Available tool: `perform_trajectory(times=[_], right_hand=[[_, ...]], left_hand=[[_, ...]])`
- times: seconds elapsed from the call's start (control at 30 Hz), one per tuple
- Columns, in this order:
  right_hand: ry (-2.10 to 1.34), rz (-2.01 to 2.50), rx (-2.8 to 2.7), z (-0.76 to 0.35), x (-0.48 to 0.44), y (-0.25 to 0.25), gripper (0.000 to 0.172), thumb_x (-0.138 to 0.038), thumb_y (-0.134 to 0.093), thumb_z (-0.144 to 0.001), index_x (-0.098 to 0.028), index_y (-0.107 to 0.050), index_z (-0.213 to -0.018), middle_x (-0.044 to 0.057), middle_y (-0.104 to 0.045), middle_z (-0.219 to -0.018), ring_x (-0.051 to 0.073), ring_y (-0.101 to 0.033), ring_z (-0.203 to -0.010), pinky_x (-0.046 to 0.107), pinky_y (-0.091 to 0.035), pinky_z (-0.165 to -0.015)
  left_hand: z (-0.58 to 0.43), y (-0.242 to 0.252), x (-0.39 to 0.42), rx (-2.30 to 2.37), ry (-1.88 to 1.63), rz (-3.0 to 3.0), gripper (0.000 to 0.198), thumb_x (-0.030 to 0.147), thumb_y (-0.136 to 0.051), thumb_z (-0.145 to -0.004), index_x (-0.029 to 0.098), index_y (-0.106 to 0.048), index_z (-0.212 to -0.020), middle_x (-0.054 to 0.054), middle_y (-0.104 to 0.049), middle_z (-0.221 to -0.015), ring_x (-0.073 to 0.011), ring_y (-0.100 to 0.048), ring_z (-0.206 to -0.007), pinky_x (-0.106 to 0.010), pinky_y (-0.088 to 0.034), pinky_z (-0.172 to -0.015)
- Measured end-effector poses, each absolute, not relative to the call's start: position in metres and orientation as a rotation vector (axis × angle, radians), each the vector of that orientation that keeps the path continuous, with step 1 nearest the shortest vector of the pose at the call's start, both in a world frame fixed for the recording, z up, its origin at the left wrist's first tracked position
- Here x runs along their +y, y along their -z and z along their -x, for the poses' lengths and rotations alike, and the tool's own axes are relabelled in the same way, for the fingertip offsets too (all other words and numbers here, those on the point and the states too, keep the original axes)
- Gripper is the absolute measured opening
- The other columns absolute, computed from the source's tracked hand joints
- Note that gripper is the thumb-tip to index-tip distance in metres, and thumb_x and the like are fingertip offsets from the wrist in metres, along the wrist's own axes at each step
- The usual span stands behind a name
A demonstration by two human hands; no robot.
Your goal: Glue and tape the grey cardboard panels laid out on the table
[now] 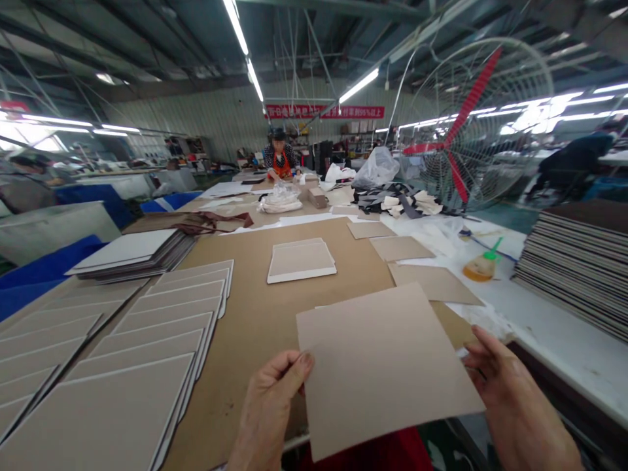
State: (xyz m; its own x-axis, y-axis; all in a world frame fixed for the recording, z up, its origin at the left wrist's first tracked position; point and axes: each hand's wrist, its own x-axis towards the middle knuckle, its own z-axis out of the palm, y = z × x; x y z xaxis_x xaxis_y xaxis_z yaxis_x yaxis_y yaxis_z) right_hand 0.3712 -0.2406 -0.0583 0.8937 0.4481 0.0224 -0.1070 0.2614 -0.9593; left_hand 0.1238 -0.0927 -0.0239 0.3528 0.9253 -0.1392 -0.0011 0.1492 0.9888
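A flat beige-grey sheet of board is held tilted over the front edge of the table. My left hand pinches its left edge between thumb and fingers. At the opposite edge, my right hand has its fingers stretched out and apart, close beside the sheet; whether they touch it is hard to tell. Beyond the sheet lies a small pile of white-edged boards on the brown table covering. Overlapping rows of similar boards spread out on the left.
Loose beige sheets lie along the right side. A bottle of amber liquid with a green nozzle stands near a tall stack of boards. A large fan rises behind. Another person works at the far end.
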Motion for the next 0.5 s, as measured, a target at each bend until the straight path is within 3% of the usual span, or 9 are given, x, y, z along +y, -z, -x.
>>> perform_trajectory(times=[0.13,0.27,0.37,0.43,0.5], right_hand=[[-0.305,1.732,-0.617,-0.377,-0.244,0.045,0.055,-0.058,-0.066,-0.072,-0.028,-0.069,-0.118,0.005,-0.067,-0.112,0.027,-0.058,-0.109,0.033,-0.05,-0.09],[-0.21,1.856,-0.774,-0.369,-0.24,0.044,0.047,-0.057,-0.067,-0.071,-0.03,-0.074,-0.108,0.002,-0.069,-0.099,0.022,-0.064,-0.094,0.028,-0.053,-0.083],[-0.236,1.873,-0.737,-0.364,-0.241,0.052,0.044,-0.058,-0.069,-0.065,-0.031,-0.076,-0.1,0.001,-0.07,-0.084,0.019,-0.065,-0.074,0.025,-0.056,-0.069],[-0.279,1.875,-0.709,-0.363,-0.243,0.058,0.045,-0.058,-0.07,-0.063,-0.031,-0.076,-0.098,0.0,-0.07,-0.078,0.019,-0.065,-0.068,0.024,-0.056,-0.063],[-0.307,1.885,-0.702,-0.366,-0.244,0.061,0.046,-0.058,-0.07,-0.062,-0.03,-0.076,-0.098,0.0,-0.069,-0.076,0.019,-0.066,-0.067,0.024,-0.055,-0.062]], left_hand=[[-0.122,0.025,-0.098,0.981,-0.724,-1.162,0.039,0.054,-0.07,-0.072,0.017,-0.06,-0.064,0.002,-0.058,-0.062,-0.0121,-0.05,-0.061,-0.021,-0.039,-0.06],[-0.124,0.036,-0.097,1.045,-0.675,-1.145,0.043,0.058,-0.071,-0.068,0.016,-0.061,-0.066,0.001,-0.061,-0.063,-0.0134,-0.053,-0.059,-0.022,-0.041,-0.058],[-0.123,0.044,-0.094,1.159,-0.726,-1.227,0.053,0.055,-0.073,-0.066,0.015,-0.065,-0.1,0.005,-0.056,-0.058,-0.0123,-0.049,-0.053,-0.021,-0.038,-0.052],[-0.123,0.046,-0.094,1.228,-0.79,-1.363,0.066,0.051,-0.073,-0.068,0.016,-0.058,-0.122,0.009,-0.048,-0.055,-0.0112,-0.046,-0.051,-0.02,-0.036,-0.051],[-0.125,0.045,-0.093,1.242,-0.778,-1.501,0.059,0.048,-0.067,-0.074,0.018,-0.059,-0.125,0.009,-0.045,-0.056,-0.0109,-0.045,-0.053,-0.019,-0.035,-0.052]])
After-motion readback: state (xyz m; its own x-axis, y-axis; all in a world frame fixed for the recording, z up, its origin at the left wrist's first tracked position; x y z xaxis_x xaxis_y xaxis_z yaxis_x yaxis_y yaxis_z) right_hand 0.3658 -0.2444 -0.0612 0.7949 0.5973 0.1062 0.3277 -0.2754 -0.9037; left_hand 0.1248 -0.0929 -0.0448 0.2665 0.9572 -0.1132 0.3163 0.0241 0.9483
